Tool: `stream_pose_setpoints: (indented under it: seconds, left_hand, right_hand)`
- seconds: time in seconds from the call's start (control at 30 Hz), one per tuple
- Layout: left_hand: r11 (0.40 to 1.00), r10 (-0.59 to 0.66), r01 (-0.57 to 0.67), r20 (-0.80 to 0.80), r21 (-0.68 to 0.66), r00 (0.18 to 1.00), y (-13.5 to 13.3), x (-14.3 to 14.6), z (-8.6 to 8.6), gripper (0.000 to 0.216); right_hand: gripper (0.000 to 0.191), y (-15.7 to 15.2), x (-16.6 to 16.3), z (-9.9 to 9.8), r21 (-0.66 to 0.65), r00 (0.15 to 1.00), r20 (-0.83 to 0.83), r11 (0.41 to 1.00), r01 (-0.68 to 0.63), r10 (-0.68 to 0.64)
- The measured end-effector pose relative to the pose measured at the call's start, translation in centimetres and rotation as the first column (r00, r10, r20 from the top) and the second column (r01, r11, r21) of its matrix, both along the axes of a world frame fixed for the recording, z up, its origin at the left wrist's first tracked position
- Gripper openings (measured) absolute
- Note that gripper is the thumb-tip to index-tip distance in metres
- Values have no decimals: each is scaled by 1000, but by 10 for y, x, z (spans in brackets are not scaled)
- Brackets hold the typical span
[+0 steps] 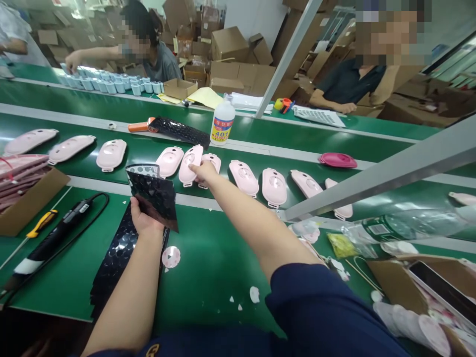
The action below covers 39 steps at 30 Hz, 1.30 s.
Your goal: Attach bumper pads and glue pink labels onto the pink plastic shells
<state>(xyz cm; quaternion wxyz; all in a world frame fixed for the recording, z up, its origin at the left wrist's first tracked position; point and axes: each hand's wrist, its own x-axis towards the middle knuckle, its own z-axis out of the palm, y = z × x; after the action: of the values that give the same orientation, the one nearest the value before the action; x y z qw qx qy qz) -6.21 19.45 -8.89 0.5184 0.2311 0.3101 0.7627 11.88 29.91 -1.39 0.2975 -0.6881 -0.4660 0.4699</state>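
Observation:
My left hand (pixel 143 216) grips a black sheet of round stickers (pixel 153 193), held upright over the green table. My right hand (pixel 204 171) reaches out to the conveyor belt, fingers pinched on a pale pink plastic shell (pixel 191 163) that lies tilted among a row of like shells. A neighbouring pink shell (pixel 210 168) sits under my knuckles. Another long black sticker sheet (pixel 119 258) lies flat on the table below my left forearm.
More pink shells (pixel 274 186) line the belt. A black electric screwdriver (pixel 59 233) lies left by a cardboard box (pixel 29 201). A white bottle (pixel 223 121) stands at the belt's far side. Two other people work opposite. A metal strut (pixel 383 176) crosses at right.

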Motion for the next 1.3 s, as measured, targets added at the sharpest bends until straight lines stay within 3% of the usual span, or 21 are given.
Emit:
stream_pose_setpoints:
  seconds: [0.17,0.3,0.4,0.5,0.63,0.77,0.9,1.03,1.17,1.23,1.3]
  left_hand:
    - [998,25,-23,46,-55,999,4,-5,-8,30]
    - [997,44,-41,45,-61,998,5,-6,-11,29]
    - [995,61,-55,67,-84,996,6,-4,-10,29]
    - [993,80,-71,95,-94,992,7,1,-5,27]
    - [994,98,-93,110,-51,989,7,4,4,31]
    - [994,108,-110,77,21,991,6,-1,8,26]
    - [993,88,-88,1,79,996,8,-5,7,28]
    - [993,41,-27,-115,118,993,9,-1,11,34]
    - [987,-33,66,-222,145,975,3,4,23,40]
    - [980,-60,112,-292,166,955,1,5,28,42]
    - [973,-82,152,-351,175,933,-1,5,31,46]
  right_hand:
    - [31,18,-11,-7,15,989,137,998,-60,58]
    - [39,12,11,-6,122,965,257,989,-82,49]
    - [52,6,42,-8,140,939,341,990,-13,-36]
    - [54,3,63,-16,35,918,380,994,108,-113]
    - [44,3,63,-24,-82,943,297,980,184,-152]
    - [38,-9,65,-11,-74,983,104,984,161,-153]
    - [35,-59,92,2,4,993,-71,996,94,-94]
    - [34,-158,108,-5,87,984,-179,996,5,11]
    - [55,-253,89,-24,62,984,-179,998,-12,23]
    - [74,-283,75,-29,66,990,-141,998,-11,20]
    - [95,-300,65,-26,51,998,8,997,-65,65]
